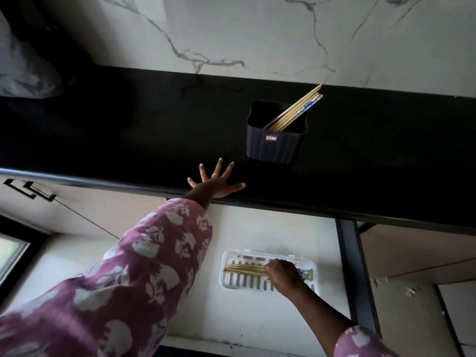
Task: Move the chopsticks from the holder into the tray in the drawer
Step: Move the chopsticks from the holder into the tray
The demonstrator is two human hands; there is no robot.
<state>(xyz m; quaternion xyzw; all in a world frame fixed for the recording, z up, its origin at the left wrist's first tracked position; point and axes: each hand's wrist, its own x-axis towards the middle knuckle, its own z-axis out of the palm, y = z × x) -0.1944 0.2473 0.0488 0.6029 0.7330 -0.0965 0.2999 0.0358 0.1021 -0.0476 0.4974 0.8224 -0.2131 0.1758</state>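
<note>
A person's left hand (215,183) is lying flat on the edge of a black worktop (128,130), fingers (218,164) spread and released. Their right hand (282,275) is reaching into the open drawer (257,228) below, fingers clenched around chopsticks (244,269) lying in a white slotted tray (231,282). More chopsticks (296,109) are leaning in a dark holder (274,145) on the worktop.

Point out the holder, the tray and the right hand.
holder (274,145): head view, on its ribbed front wall.
tray (228,280): head view, on its white left rim.
right hand (282,275): head view, on the back of the hand, over the tray.
</note>
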